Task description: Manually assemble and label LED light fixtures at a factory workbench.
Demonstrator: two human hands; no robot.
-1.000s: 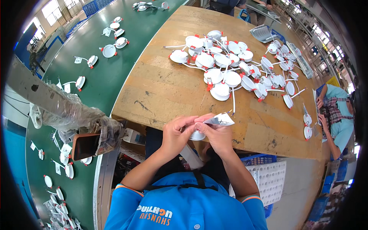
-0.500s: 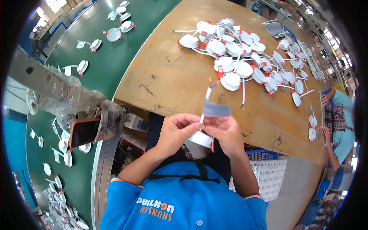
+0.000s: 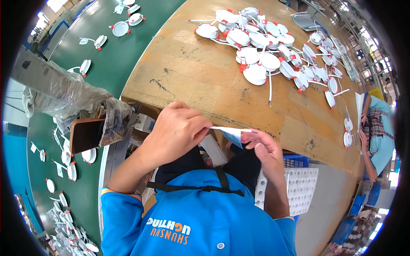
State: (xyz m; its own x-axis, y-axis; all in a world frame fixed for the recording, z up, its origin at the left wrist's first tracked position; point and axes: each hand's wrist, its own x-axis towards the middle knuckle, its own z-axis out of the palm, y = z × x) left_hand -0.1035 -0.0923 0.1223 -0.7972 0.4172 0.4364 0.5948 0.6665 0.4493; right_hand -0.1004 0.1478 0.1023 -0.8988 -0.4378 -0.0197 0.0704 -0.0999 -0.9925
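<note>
Wire (image 3: pixel 222 128) with tag (image 3: pixel 232 136) by near edge of worktop (image 3: pixel 183 96): I've left hand (image 3: pixel 179 130) pinching it, right hand (image 3: pixel 268 150) parted alongside, seemingly mid-handling; next calls for steady right fingers.

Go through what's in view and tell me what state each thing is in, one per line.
Left hand: closed, fingertips pinching the white cable
Right hand: open, thumb apart from fingers
White cable: stretched between the hands
Label: on the cable, hanging below it
Phone: screen dark
Lamps on the wooden table: piled together
Lamps on the green surface: some spread out, others heaped
</note>
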